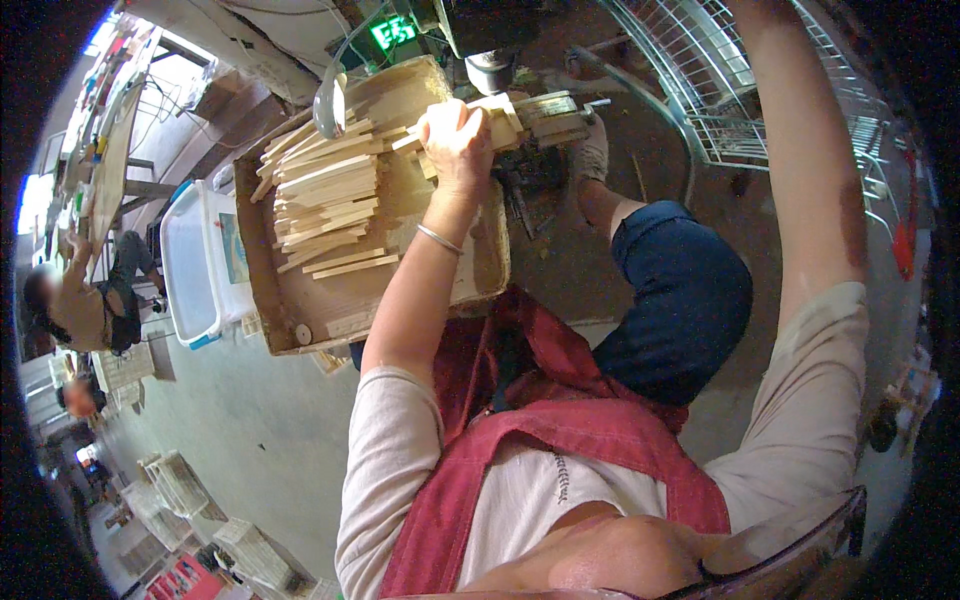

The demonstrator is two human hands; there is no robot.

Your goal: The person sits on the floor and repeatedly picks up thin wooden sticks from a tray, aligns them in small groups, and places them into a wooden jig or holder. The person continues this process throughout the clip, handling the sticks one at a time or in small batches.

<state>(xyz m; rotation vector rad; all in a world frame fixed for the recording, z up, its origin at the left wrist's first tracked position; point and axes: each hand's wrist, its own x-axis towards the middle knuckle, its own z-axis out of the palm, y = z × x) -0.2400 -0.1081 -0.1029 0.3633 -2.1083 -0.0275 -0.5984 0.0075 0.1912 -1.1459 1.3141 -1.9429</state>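
Note:
My left hand [458, 135] is closed around a pale wooden slat [505, 120] and holds it under a drill press head [490, 65] at the top centre. A silver bangle sits on that wrist. Beside the hand lies a heap of similar wooden slats [325, 195] in a shallow cardboard tray [300, 320]. My right arm [810, 180] reaches straight up past the frame's top edge, so my right hand is out of view. I wear a red apron and dark shorts.
A white plastic bin with a blue rim [190, 265] stands left of the tray. A white wire basket [720, 90] is at the upper right. Another person [85, 300] sits at the far left. Stacked crates [180, 485] rest on the grey floor.

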